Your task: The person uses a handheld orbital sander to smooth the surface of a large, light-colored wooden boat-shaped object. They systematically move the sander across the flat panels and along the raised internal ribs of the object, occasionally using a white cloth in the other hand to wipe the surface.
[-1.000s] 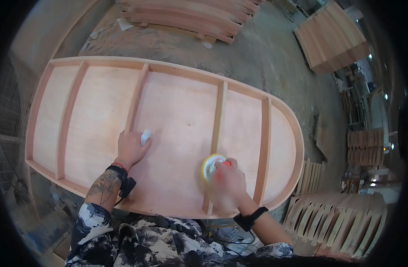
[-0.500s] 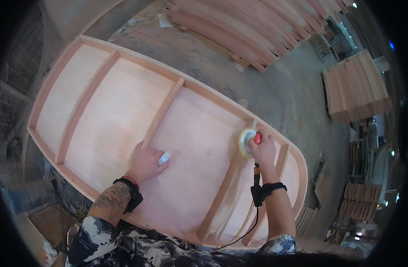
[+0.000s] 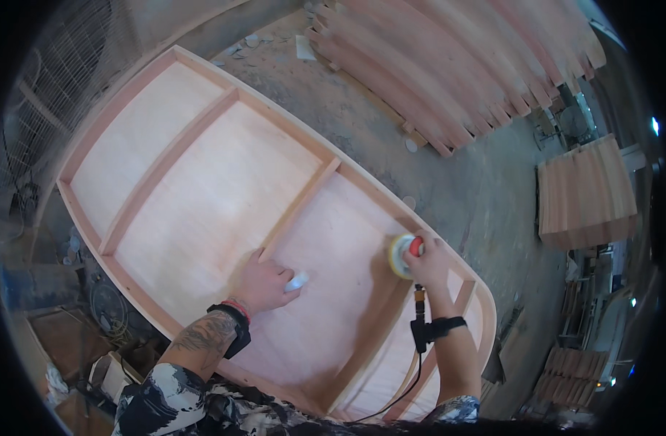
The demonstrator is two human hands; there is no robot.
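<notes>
A large wooden panel frame [image 3: 155,174] with rails across it and a pale plywood base lies in front of me. My right hand [image 3: 432,263] is wrapped round a pneumatic disc sander [image 3: 400,256] with a red top and a yellowish pad edge. The sander is tilted against the frame, near the far side rail and a cross rail. A hose [image 3: 418,309] runs down from it towards me. My left hand [image 3: 267,282] is closed round a small white rounded object [image 3: 297,282], partly hidden by the fingers, and touches the middle cross rail [image 3: 304,202].
Long wooden slats [image 3: 449,65] are stacked on the floor beyond the frame. A block of stacked boards [image 3: 587,192] stands to the right, with another slat stack [image 3: 571,376] below it. Wire mesh [image 3: 53,94] is at the left. White discs and dust litter the floor [image 3: 485,196].
The view has shifted, so the frame sits differently in it. The sander has moved slightly along the cross rail towards its far end. Both hands keep hold of the same things.
</notes>
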